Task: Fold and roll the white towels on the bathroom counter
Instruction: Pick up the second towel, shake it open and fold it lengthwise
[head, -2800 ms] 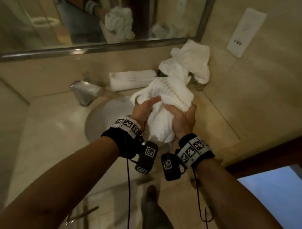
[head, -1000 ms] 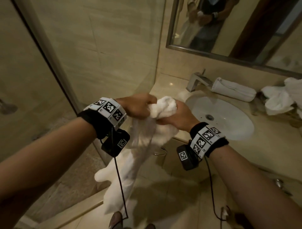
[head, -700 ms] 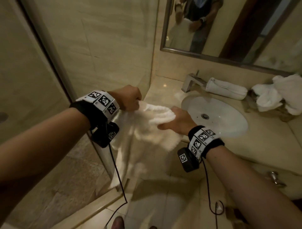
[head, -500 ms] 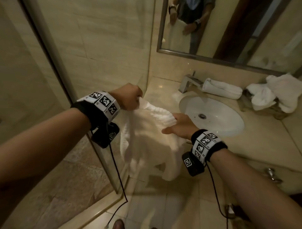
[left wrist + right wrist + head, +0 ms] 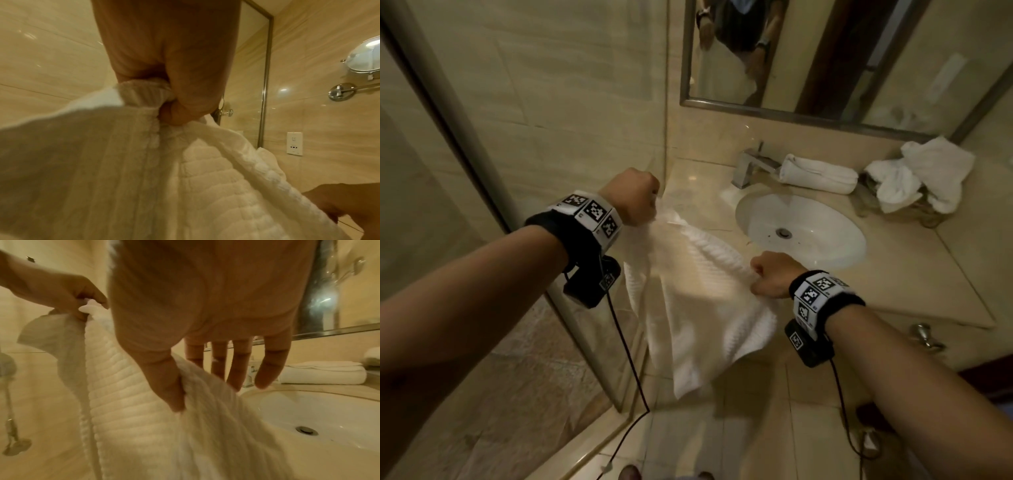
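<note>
A white ribbed towel (image 5: 698,308) hangs spread in the air in front of the counter's left end. My left hand (image 5: 650,209) grips its upper left corner in a fist, seen close in the left wrist view (image 5: 164,104). My right hand (image 5: 756,281) pinches the top edge further right; in the right wrist view the thumb (image 5: 172,391) presses the cloth (image 5: 133,402) against the fingers. A rolled white towel (image 5: 818,173) lies behind the sink. A crumpled heap of white towels (image 5: 921,174) sits at the counter's far right.
The beige counter (image 5: 914,274) holds an oval sink (image 5: 825,246) and a chrome faucet (image 5: 751,166), with a mirror (image 5: 825,51) above. A glass shower partition (image 5: 482,164) stands close on my left. The tiled floor (image 5: 739,428) lies below the towel.
I lifted the towel from the heap and turned left. In the last second my hands moved apart along its top edge, and it went from a hanging bunch to a spread sheet.
</note>
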